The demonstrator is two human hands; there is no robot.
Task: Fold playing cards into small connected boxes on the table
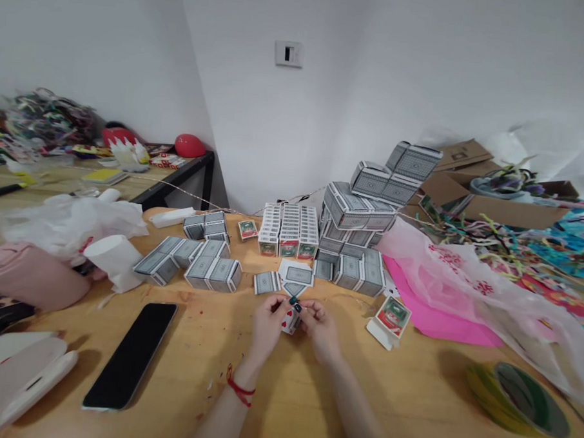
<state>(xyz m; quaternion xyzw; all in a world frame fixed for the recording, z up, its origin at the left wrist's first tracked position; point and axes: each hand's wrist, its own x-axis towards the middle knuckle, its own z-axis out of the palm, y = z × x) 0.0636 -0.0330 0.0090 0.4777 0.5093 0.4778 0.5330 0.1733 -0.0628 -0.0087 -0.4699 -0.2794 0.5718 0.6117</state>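
My left hand (268,321) and my right hand (320,323) meet over the wooden table (284,399), fingers pinched together on a small stack of playing cards (291,321) with red pips showing. A red string is tied round my left wrist. Just beyond the hands lie a few loose cards (294,276), back side up. An open card box (390,319) with a red and green face lies to the right of my right hand.
Grey patterned card boxes (200,263) lie at left and are piled up at back right (369,216). A black phone (132,354) lies at left, tape rolls (519,397) at right, pink plastic bag (453,284), white bags (64,222), cardboard box (491,202).
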